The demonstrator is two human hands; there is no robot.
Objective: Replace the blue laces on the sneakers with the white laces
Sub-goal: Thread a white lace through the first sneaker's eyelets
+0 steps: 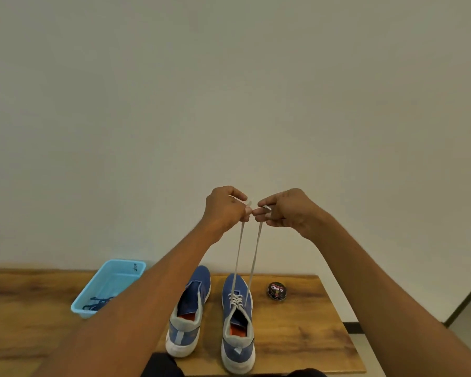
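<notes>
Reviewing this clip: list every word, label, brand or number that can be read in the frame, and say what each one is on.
"Cherry": white letters on the lid of the round black tin on the table, right of the sneakers.
Smaller print above and below that word on the tin: too small to read.
Dark mark on the far inner wall of the blue tray: blurred, unreadable.
Sneakers: no readable text or logo.

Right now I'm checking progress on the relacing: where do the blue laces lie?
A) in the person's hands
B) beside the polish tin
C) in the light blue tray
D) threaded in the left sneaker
C: the dark blue laces lie in the light blue tray at the table's left, while both hands hold white lace ends.
</notes>
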